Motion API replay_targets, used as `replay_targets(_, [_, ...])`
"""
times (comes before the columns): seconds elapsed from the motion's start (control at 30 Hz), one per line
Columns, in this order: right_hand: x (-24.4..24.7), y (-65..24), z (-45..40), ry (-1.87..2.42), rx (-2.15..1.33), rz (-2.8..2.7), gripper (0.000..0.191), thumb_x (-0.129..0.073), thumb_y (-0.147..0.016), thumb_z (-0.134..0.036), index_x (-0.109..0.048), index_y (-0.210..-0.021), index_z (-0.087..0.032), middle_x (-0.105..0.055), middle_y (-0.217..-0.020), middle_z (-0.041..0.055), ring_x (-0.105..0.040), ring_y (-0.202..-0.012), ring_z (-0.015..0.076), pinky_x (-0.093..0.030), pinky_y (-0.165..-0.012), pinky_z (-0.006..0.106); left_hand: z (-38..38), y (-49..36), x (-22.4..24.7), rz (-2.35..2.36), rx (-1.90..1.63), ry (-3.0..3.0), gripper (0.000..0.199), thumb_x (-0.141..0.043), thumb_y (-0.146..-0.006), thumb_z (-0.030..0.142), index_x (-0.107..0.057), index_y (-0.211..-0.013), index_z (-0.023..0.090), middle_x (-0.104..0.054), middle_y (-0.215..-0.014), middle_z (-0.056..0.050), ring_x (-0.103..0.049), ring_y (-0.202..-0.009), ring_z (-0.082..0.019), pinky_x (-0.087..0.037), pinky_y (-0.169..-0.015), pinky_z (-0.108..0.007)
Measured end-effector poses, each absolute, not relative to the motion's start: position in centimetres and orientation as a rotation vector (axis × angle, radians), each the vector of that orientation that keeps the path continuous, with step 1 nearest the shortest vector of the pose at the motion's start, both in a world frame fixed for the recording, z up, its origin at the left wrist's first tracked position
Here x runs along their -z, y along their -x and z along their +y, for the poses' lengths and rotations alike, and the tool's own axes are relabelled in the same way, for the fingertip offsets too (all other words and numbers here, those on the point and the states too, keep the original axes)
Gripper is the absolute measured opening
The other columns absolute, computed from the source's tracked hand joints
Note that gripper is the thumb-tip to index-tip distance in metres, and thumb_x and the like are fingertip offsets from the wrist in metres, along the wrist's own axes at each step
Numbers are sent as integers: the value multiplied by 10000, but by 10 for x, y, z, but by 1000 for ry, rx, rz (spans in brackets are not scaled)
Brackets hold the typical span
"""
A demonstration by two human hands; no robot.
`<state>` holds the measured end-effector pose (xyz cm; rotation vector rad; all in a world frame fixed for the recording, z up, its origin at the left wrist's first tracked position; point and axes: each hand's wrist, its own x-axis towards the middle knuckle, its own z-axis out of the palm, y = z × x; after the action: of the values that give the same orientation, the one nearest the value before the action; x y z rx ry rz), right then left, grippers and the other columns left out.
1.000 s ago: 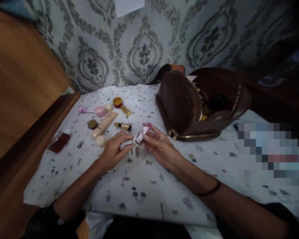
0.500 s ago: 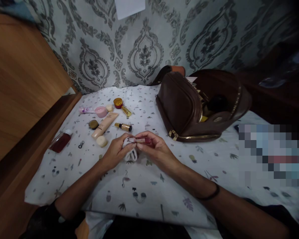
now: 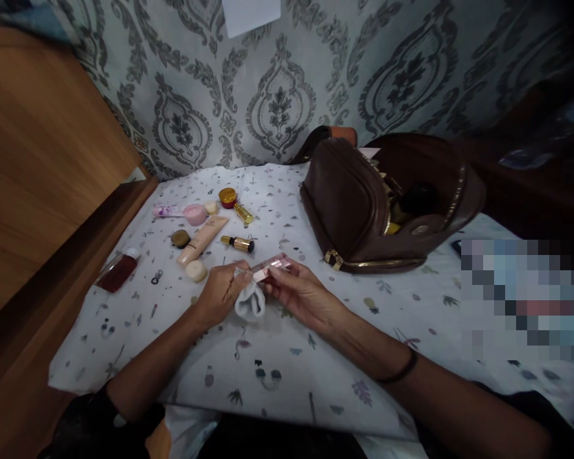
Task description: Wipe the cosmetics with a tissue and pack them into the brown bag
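A small shiny pink item [image 3: 270, 266] is pinched in my right hand [image 3: 300, 290], tilted up to the right over the patterned cloth. My left hand [image 3: 221, 292] grips a crumpled white cloth [image 3: 250, 305] against the item's left end. Just beyond my hands lies a gold and black tube [image 3: 238, 243]. A round cream jar [image 3: 196, 271] sits beside my left hand, with a beige squeeze tube [image 3: 202, 240] behind it.
An open brown bag [image 3: 349, 204] stands at the right. Further back are a red jar with gold lid [image 3: 228, 197], a gold bottle [image 3: 243, 213] and a pink round container [image 3: 194, 214]. A dark red bottle [image 3: 118, 271] lies left.
The pink item has turned, its right end raised and its face now bright. The white cloth hangs lower and more loosely from my left hand.
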<state>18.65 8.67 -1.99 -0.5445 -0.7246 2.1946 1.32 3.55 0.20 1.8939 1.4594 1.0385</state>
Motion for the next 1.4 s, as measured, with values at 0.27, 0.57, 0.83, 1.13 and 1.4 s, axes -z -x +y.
replay_targets(0.27, [18, -187, 87, 549, -2281, -749, 336, -900, -653, -313, -757, -921, -171, -719, -843, 9, -625, -754, 97, -501, -748, 218, 32, -22, 1, 1404, -960, -2280, 465, -388, -1005, 530, -641, -815, 190, -655, -709, -11, -583, -627, -129, -435, -632, -230])
replay_targets(0.57, [19, -188, 81, 453, -2263, -1112, 377, -835, -720, -455, -741, -967, -186, -621, -809, 0, -540, -744, 118, -433, -703, 242, 32, -17, 4, 1538, -1127, -2024, 283, -589, -908, 470, -519, -813, 212, -528, -614, 72, -471, -523, -101, -363, -536, -212])
replay_targets(0.83, [6, -196, 79, 339, -2157, -1611, 324, -643, -890, -501, -668, -901, -178, -513, -746, -21, -440, -672, 113, -373, -629, 245, 38, -12, -5, 1567, -1330, -1707, 242, -540, -933, 430, -539, -868, 196, -475, -644, 56, -413, -564, -108, -330, -539, -228])
replay_targets(1.13, [12, -200, 83, 507, -1376, -2061, 225, -682, -861, -364, -703, -1049, -241, -589, -829, 15, -502, -760, 173, -409, -720, 316, 44, -3, -14, 1321, -1057, -1495, 485, -615, -852, 591, -453, -640, 186, -388, -603, 56, -336, -562, -95, -292, -523, -228])
replay_targets(1.4, [8, -196, 84, 518, -1903, -1450, 326, -806, -755, -384, -596, -940, -216, -624, -865, -14, -587, -815, 145, -460, -768, 280, 42, -19, -7, 1302, -1127, -1427, 477, -550, -867, 650, -496, -763, 188, -435, -676, 49, -390, -623, -115, -347, -579, -233])
